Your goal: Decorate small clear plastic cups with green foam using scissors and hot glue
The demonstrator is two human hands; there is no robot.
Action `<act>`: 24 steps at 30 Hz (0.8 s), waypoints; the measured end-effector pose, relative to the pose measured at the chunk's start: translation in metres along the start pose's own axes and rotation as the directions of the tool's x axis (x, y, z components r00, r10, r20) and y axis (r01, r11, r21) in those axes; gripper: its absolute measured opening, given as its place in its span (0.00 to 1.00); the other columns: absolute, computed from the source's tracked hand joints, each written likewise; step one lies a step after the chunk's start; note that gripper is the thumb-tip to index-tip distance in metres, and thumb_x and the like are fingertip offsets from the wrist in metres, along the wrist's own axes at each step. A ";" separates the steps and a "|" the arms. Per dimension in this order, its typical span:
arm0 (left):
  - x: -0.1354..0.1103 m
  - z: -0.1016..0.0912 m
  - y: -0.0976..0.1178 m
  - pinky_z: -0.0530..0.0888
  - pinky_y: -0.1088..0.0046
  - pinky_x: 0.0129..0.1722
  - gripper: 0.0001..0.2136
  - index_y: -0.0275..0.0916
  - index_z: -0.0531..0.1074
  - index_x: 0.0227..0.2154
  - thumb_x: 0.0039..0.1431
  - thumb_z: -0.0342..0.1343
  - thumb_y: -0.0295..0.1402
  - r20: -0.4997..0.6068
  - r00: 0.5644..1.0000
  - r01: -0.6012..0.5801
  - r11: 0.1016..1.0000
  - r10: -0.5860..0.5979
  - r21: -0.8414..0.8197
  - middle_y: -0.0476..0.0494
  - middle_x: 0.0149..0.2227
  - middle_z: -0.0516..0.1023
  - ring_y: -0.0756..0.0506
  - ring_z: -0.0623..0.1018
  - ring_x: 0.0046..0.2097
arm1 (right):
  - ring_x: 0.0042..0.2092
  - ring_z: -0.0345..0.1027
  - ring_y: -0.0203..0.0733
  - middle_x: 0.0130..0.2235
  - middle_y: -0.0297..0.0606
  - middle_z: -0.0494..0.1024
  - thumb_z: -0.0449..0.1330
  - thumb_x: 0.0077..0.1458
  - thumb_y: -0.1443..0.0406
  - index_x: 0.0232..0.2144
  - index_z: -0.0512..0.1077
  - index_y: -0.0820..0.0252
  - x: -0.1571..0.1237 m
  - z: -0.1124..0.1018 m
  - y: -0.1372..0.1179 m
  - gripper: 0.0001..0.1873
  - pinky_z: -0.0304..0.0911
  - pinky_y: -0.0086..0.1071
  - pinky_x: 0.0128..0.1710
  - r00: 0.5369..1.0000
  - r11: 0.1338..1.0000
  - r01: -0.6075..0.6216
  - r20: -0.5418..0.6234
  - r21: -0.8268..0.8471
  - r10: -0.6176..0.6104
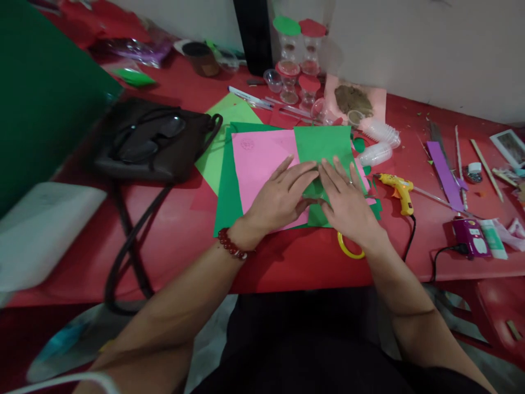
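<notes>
My left hand point(276, 197) lies over pink paper point(262, 150) and green paper point(322, 139), its fingers stretched out. Beside it my right hand point(350, 205) rests on the same green paper, fingers extended too. The fingertips and thumbs of both hands come close together, framing a small patch of green. Whether a small thing lies there, I cannot tell. Darker green paper point(227, 191) sticks out beneath the pink one. Under my right wrist shows a yellow ring-shaped handle point(348, 253); the rest of it is hidden.
A yellow glue gun point(396, 191) lies to the right, near nested clear plastic cups point(375, 154). Cup hourglasses with red and green lids point(289, 41) stand at the back by a sand heap point(353, 100). A dark bag point(151, 142) with sunglasses sits left. A purple box point(471, 238) is at right.
</notes>
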State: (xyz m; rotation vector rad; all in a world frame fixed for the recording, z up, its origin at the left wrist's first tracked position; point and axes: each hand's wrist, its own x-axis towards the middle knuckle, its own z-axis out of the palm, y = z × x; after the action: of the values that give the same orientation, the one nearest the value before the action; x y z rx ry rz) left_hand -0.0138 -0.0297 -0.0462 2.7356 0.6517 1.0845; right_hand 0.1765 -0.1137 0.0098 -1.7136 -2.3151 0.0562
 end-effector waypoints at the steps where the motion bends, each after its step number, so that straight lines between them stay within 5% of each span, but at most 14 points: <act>1: 0.000 0.000 0.000 0.62 0.42 0.74 0.23 0.39 0.67 0.65 0.71 0.56 0.39 -0.003 1.000 -0.005 1.000 0.005 0.017 0.32 0.66 0.76 0.37 0.75 0.67 | 0.78 0.48 0.56 0.75 0.55 0.59 0.53 0.63 0.72 0.72 0.59 0.76 0.000 0.001 0.000 0.35 0.39 0.58 0.78 1.000 1.000 0.005 0.003 0.003 -0.005; 11: -0.002 -0.002 0.007 0.59 0.39 0.75 0.23 0.42 0.69 0.66 0.69 0.54 0.32 -0.009 0.999 0.039 0.999 -0.039 -0.003 0.37 0.65 0.78 0.37 0.78 0.65 | 0.77 0.50 0.54 0.75 0.56 0.59 0.53 0.54 0.74 0.72 0.58 0.76 0.002 0.006 -0.001 0.43 0.40 0.56 0.78 1.000 0.999 -0.002 0.016 0.041 0.001; 17: -0.002 -0.009 0.006 0.58 0.41 0.75 0.25 0.42 0.65 0.69 0.70 0.54 0.31 -0.006 0.999 -0.037 0.998 0.038 0.046 0.36 0.65 0.77 0.38 0.76 0.67 | 0.78 0.46 0.58 0.75 0.54 0.59 0.55 0.60 0.70 0.72 0.60 0.74 0.000 0.001 -0.003 0.38 0.35 0.62 0.78 1.000 1.000 -0.014 -0.012 0.008 0.014; 24: 0.001 -0.020 0.007 0.59 0.38 0.74 0.22 0.44 0.69 0.66 0.72 0.53 0.28 0.033 0.998 -0.050 0.998 0.049 0.040 0.39 0.63 0.79 0.38 0.77 0.66 | 0.73 0.61 0.56 0.70 0.55 0.70 0.51 0.67 0.70 0.68 0.69 0.71 -0.007 -0.011 -0.011 0.29 0.50 0.57 0.76 1.000 1.000 0.007 -0.025 -0.017 -0.008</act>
State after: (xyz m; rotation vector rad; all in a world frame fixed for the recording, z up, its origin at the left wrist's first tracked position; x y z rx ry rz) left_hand -0.0243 -0.0366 -0.0290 2.8123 0.6111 1.0464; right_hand 0.1707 -0.1252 0.0212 -1.7038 -2.3105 0.0136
